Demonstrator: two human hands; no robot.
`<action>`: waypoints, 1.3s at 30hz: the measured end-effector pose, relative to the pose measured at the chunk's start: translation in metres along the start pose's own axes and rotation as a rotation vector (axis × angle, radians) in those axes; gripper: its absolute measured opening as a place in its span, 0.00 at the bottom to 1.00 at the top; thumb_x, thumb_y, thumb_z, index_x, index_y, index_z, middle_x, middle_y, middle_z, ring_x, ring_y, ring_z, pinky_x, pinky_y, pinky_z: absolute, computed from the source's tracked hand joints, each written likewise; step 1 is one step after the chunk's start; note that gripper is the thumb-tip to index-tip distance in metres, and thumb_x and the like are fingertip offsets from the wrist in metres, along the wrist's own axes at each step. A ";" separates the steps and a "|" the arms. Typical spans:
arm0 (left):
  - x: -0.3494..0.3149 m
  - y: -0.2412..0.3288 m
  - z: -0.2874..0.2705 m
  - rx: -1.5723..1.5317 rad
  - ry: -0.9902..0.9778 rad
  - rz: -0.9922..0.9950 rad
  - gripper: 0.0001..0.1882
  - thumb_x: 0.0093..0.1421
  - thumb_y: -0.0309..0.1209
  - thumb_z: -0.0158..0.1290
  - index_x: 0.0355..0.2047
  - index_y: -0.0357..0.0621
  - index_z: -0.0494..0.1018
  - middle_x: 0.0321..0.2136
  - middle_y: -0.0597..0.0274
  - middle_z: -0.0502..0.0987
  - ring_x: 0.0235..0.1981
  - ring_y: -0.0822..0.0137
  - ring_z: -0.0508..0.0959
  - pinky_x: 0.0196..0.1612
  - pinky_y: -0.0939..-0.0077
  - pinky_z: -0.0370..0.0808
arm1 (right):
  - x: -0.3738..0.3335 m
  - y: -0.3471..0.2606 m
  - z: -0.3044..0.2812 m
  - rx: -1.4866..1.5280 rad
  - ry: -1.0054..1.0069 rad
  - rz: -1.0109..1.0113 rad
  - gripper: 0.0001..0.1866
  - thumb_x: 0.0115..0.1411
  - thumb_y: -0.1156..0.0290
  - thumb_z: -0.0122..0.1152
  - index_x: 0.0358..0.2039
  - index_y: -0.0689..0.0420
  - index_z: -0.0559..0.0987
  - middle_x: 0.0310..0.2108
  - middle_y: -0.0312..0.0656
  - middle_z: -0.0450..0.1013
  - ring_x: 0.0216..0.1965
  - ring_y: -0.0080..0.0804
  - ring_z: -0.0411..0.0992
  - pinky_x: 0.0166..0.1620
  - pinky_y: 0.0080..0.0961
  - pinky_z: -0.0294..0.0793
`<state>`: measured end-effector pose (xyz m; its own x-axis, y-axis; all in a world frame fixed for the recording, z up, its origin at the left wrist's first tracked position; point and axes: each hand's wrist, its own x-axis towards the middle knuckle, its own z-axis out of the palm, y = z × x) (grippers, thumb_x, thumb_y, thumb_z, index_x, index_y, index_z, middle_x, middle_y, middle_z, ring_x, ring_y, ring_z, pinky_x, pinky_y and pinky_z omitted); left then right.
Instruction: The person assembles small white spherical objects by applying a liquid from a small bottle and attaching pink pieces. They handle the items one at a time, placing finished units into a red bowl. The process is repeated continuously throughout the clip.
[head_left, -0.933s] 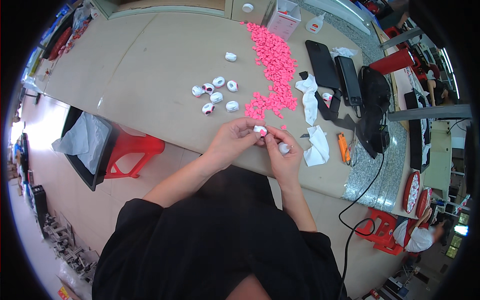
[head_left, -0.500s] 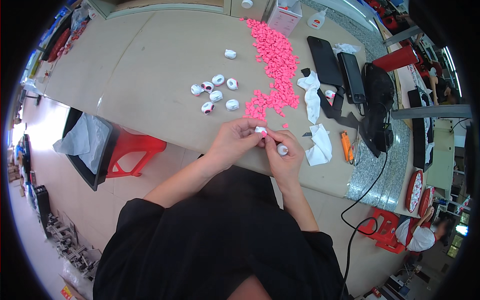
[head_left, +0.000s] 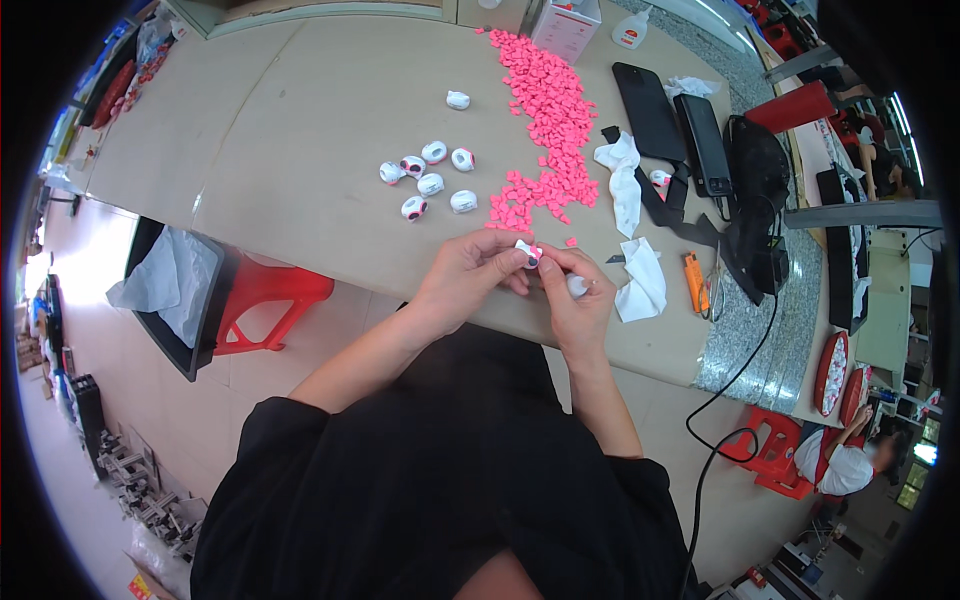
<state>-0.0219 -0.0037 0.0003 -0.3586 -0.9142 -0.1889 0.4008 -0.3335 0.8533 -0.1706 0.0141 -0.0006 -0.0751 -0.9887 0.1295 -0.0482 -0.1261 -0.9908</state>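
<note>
At the table's near edge, my left hand (head_left: 470, 270) pinches a small white figure piece (head_left: 530, 254) with pink and dark patches. My right hand (head_left: 582, 295) is closed too, its thumb and index fingertips against the piece's right side. Tucked in that hand is a white, rounded, bottle-like thing (head_left: 577, 286), mostly covered by the fingers. Beyond my hands lies a long heap of small pink pieces (head_left: 560, 115). To its left sits a loose group of similar white figure pieces (head_left: 430, 184), some showing pink and dark parts, with a single one (head_left: 458, 100) farther back.
On the right lie crumpled white tissues (head_left: 640, 280), an orange-handled cutter (head_left: 695, 283), a black phone (head_left: 650, 110), a black power bank-like block (head_left: 704, 145) and a black bag with a cable. A white squeeze bottle (head_left: 631, 30) and a box (head_left: 566, 28) stand at the back.
The white figure piece has been turned, so a dark patch now faces up. My right hand has shifted slightly right and down, its fingertips still at the piece.
</note>
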 end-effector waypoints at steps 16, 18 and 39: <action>0.000 -0.002 -0.001 0.008 -0.004 -0.004 0.11 0.60 0.29 0.47 0.39 0.33 0.71 0.30 0.60 0.74 0.27 0.73 0.75 0.30 0.81 0.74 | -0.001 0.001 -0.002 -0.006 -0.014 -0.038 0.07 0.52 0.80 0.56 0.33 0.65 0.78 0.25 0.37 0.70 0.27 0.18 0.66 0.30 0.14 0.63; -0.001 -0.001 -0.001 -0.013 -0.019 -0.007 0.11 0.60 0.28 0.47 0.40 0.33 0.70 0.30 0.60 0.74 0.27 0.73 0.75 0.31 0.82 0.74 | -0.001 0.000 -0.002 -0.007 -0.018 -0.047 0.07 0.52 0.80 0.56 0.33 0.65 0.78 0.25 0.37 0.70 0.27 0.19 0.66 0.30 0.14 0.63; -0.021 0.021 -0.021 0.313 0.181 0.340 0.12 0.57 0.22 0.49 0.43 0.33 0.68 0.35 0.60 0.73 0.34 0.74 0.73 0.38 0.81 0.70 | -0.003 -0.001 -0.007 0.208 0.071 0.116 0.16 0.50 0.81 0.56 0.41 0.63 0.70 0.27 0.33 0.65 0.28 0.16 0.63 0.31 0.12 0.62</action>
<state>0.0120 0.0037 0.0115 -0.0885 -0.9937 0.0684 0.1871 0.0508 0.9810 -0.1771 0.0179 -0.0001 -0.1387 -0.9903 0.0096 0.1705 -0.0334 -0.9848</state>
